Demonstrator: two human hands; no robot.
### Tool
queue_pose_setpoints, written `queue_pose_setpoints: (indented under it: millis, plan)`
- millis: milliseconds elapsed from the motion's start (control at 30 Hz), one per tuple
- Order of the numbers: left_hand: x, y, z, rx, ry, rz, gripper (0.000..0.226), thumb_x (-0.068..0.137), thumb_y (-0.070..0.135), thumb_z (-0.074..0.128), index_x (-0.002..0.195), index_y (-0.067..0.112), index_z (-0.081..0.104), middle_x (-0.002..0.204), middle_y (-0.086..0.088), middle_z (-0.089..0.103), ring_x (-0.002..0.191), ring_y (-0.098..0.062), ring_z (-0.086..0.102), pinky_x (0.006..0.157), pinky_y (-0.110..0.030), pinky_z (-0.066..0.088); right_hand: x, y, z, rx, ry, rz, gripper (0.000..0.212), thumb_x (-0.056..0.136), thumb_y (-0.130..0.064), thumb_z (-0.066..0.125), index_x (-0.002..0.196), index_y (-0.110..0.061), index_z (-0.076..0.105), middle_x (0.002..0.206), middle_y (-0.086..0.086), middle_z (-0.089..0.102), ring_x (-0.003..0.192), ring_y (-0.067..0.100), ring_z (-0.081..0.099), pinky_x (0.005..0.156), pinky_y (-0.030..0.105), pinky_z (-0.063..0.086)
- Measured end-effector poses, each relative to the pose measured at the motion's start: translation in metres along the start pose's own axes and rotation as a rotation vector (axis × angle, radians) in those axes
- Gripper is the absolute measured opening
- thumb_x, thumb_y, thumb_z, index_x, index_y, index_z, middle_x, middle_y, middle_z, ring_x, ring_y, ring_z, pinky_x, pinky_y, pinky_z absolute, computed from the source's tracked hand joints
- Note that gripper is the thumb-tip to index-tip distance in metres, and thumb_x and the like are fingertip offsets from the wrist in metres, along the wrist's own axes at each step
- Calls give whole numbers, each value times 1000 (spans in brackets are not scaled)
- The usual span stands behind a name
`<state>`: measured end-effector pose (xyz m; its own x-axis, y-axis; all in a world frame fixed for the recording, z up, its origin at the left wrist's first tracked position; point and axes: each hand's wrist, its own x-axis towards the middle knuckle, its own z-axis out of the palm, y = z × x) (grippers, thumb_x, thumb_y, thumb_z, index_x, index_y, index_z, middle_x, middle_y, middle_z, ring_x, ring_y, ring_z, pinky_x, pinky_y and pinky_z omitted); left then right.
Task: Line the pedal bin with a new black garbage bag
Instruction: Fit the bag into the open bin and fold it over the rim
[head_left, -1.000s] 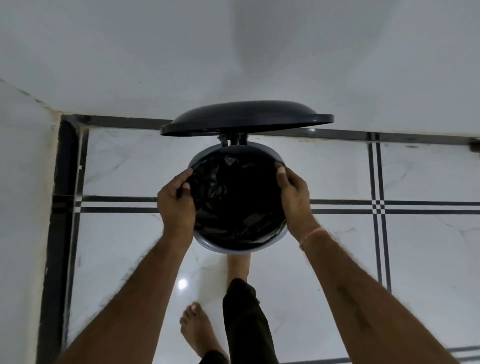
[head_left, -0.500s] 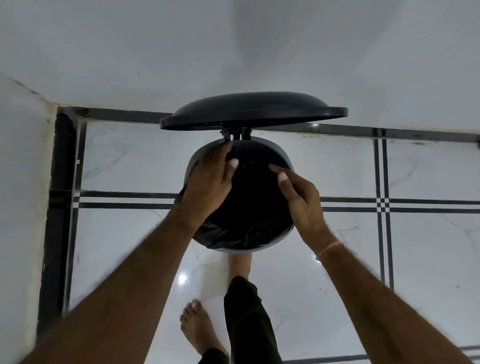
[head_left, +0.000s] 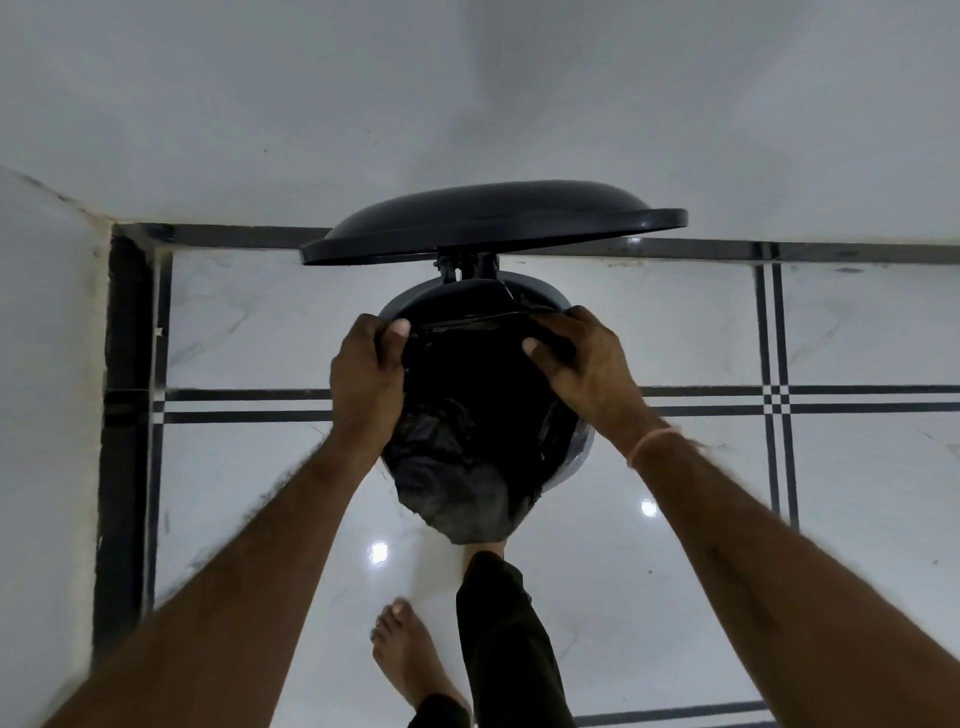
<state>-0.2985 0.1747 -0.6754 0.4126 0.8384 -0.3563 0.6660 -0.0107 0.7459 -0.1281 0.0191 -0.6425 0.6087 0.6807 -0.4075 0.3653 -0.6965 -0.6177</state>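
Over the pedal bin (head_left: 581, 453) on the tiled floor (head_left: 675, 332), both hands are pinching the black garbage bag (head_left: 467, 467). Left hand (head_left: 367, 382) is clamping its edge at the left rim; right hand (head_left: 584, 364) is clamping it at the right rim, the edge lying taut between them. Bin lid (head_left: 488, 221) is standing open.

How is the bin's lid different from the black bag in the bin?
The lid looks smooth, stiff and dome-shaped; the garbage bag is crinkly and floppy. The lid stands open above the pedal bin with nobody touching it; the bag sits in the bin's mouth, its edge pinched by the left hand and right hand. Both are black.
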Motion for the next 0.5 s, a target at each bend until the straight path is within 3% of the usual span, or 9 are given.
queue_pose_setpoints:
  millis: [167, 333, 500]
  plan:
    - [18, -8, -8, 44, 178, -43, 37, 103, 45, 57, 94, 10, 62, 87, -1, 66, 83, -22, 59, 74, -30, 36, 3, 8, -11, 361, 1, 152, 25, 99, -32, 72, 119, -20, 80, 117, 0, 79, 112, 19, 73, 106, 44, 58]
    - [26, -11, -5, 43, 249, -73, 36, 102, 47, 59, 94, 12, 62, 87, 0, 66, 83, -22, 60, 73, -30, 37, 7, 16, -6, 406, 62, 170, 43, 103, -36, 67, 139, -13, 68, 124, 8, 71, 120, 22, 68, 109, 46, 55]
    - [38, -15, -2, 49, 313, -141, 40, 101, 51, 59, 96, 12, 66, 88, 0, 70, 82, -20, 62, 74, -29, 39, 23, 16, 0, 372, 134, 153, 53, 103, -56, 53, 131, -13, 68, 119, 11, 66, 116, 30, 67, 106, 56, 53]
